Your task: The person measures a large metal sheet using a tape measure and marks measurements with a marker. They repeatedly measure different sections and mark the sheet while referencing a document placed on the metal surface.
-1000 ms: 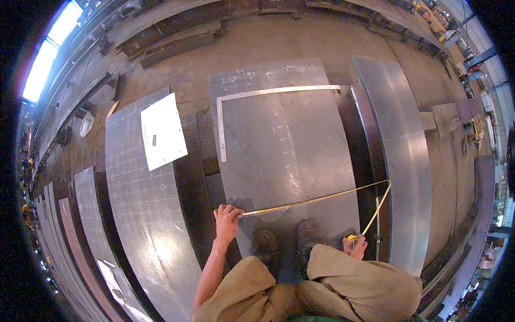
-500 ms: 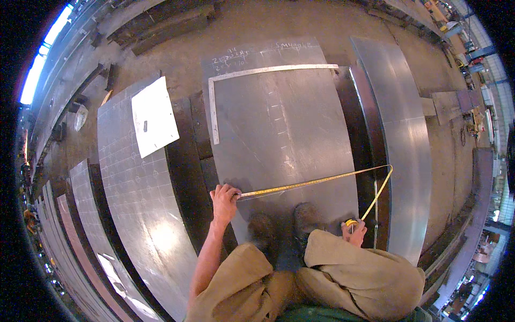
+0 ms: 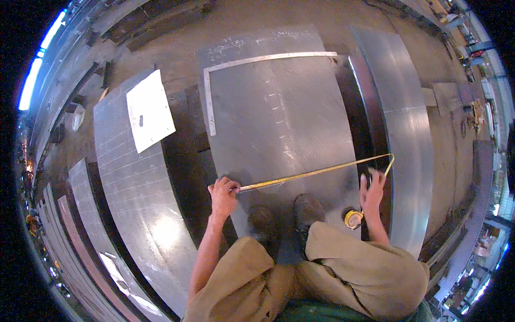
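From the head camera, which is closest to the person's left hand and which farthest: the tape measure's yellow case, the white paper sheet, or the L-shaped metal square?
From the left hand:
1. White paper sheet, up-left on the gridded plate.
2. Tape measure's yellow case, right, by the right hand.
3. L-shaped metal square: its corner, far up the sheet.

Head-mounted fisheye, steeply downward, near floor

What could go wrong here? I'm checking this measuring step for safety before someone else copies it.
The yellow tape measure is stretched across the steel sheet and bends sharply near the right hand; it might kink or snap back. The left hand pins the tape's end at the sheet's edge, which may be sharp. Both shoes stand on bare metal, possibly slippery.
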Tool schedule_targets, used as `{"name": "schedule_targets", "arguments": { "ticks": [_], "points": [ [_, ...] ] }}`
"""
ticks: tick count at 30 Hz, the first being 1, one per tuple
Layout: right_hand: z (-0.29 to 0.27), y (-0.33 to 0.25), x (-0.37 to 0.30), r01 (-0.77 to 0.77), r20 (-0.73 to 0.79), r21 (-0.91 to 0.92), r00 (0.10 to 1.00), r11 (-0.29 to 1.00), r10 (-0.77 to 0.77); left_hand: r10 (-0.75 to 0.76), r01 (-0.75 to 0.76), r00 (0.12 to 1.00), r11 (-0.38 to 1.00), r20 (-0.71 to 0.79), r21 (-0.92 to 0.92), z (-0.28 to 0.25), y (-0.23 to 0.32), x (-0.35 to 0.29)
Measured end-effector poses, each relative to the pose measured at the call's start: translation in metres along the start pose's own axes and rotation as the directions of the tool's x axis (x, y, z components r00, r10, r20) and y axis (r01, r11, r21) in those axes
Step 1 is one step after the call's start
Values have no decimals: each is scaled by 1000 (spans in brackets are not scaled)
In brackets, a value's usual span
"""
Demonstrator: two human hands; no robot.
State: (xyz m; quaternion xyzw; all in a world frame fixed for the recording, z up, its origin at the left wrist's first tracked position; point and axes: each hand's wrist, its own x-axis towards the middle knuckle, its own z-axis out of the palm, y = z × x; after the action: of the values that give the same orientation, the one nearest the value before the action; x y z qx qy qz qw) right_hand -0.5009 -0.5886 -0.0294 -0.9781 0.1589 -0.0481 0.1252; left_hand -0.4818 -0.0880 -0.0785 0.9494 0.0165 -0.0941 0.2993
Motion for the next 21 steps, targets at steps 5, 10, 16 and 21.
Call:
{"name": "schedule_targets", "arguments": {
  "ticks": [5,10,16,21],
  "points": [
    [-4,-6,81,256,209,-9,946,967,-248,3,-3,999,1000,51,3,-3,-1,0],
    [0,22,102,403,371,110,831,908,-414,10,-10,1000,999,-20,31,2,-4,-4],
    [18,55,108,368,403,146,826,918,-395,-4,4,1000,1000,13,14,-1,4,0],
    [20,37,109,401,345,168,831,900,-435,-26,24,997,999,74,28,-6,-1,-2]
  ]
}}
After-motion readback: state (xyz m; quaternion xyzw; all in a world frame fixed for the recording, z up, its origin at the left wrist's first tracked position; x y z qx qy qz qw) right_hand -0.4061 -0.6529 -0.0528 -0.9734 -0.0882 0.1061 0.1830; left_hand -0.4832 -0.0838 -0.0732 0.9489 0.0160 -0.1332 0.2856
